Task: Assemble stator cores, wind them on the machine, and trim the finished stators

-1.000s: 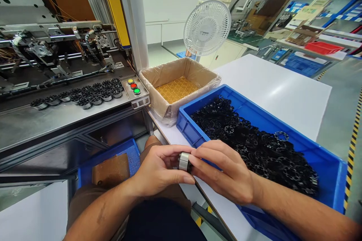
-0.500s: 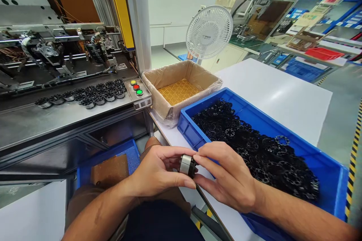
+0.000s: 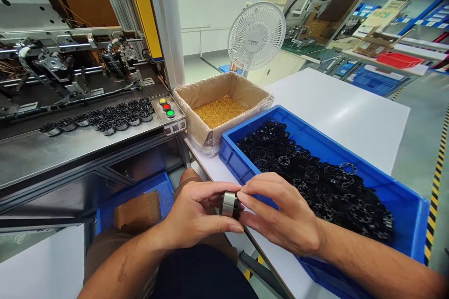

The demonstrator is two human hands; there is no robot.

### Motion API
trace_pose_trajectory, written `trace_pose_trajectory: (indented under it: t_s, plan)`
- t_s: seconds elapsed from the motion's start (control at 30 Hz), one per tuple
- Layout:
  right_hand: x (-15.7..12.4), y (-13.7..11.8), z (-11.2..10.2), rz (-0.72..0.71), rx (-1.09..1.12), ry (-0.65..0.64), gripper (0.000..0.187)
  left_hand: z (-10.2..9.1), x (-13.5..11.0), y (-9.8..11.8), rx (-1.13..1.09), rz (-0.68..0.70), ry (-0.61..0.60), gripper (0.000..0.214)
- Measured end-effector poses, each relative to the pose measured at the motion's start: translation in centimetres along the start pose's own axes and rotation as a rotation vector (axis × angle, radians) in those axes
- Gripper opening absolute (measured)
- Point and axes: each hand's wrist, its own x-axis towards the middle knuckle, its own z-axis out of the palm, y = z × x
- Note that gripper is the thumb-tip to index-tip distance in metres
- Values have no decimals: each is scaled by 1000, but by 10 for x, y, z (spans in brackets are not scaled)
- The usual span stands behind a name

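Between my two hands is a stator core (image 3: 229,204), a short silver metal cylinder with black plastic at both ends. My left hand (image 3: 196,212) has it pinched between thumb and fingers, the thumb running below it. From the other side, the fingertips of my right hand (image 3: 278,212) press against its right end, which they partly cover. Just beyond my right hand lies a heap of black slotted plastic rings (image 3: 315,177) inside a blue bin (image 3: 351,154).
A plastic-lined carton (image 3: 199,133) with a yellow patterned bottom stands behind the bin. Several similar stator cores (image 3: 121,123) sit on the metal ledge of a machine (image 3: 70,65) at left, near a button box (image 3: 167,112). A white fan (image 3: 257,35) stands farther back.
The stator core has turned slightly in my fingers, so black plastic now shows at its left end too. Both hands keep hold of it. The camera view has shifted a little.
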Motion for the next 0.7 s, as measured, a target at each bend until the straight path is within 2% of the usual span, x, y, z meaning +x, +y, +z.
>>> trace_pose_trajectory:
  t_s: [0.13,0.27,0.47,0.6,0.7]
  plan:
    - [-1,1,1,-29,-13,-21,27,1,0,-3,-78,-54,-45,51]
    - [-6,2,3,-40,-28,-30,25,3,0,-3,-152,-65,-39,50]
    - [-6,0,1,-171,-121,-16,18,3,1,-2,-260,-152,-88,51]
    - [-4,-1,3,-165,-87,5,18,2,2,2,-214,-122,-80,50]
    - [-4,-2,6,-96,-16,24,21,1,3,4,-241,-135,-76,50]
